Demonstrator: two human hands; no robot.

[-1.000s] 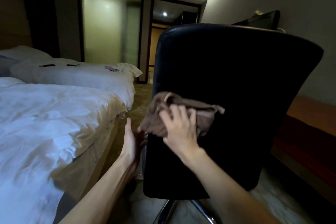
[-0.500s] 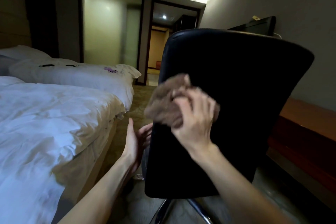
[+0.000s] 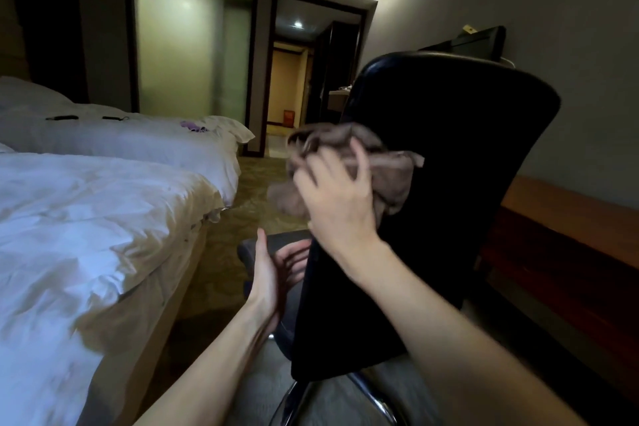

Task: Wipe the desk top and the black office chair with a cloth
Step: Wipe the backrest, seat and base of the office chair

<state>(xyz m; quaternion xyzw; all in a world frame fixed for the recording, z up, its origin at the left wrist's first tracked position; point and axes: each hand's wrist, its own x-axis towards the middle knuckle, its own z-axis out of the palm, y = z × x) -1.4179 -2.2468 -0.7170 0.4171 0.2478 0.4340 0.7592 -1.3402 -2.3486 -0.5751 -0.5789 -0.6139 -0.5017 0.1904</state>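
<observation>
1. The right hand (image 3: pixel 337 204) holds a bunched brown cloth (image 3: pixel 390 176), its fingers spread and bent over the wad, pressing it against the rear face of the backrest of the black office chair (image 3: pixel 466 201). Motion blur softens the fingers and the cloth.
2. The cloth sits at the left edge of the backrest, in its upper half; part of it hangs off the edge, under the palm.
3. The left hand (image 3: pixel 273 273) is lower, just beside the same edge, with its fingers loose and parted and nothing in it. I cannot tell whether its fingertips touch the chair.
4. The chair's chrome base (image 3: pixel 290 401) shows under the backrest.
5. A wooden table (image 3: pixel 570 211) runs along the wall to the right of the chair.
6. Two beds lie to the left: the near bed (image 3: pixel 86 218) with a rumpled white duvet, and the far bed (image 3: pixel 138 142) with small dark items on it.
</observation>
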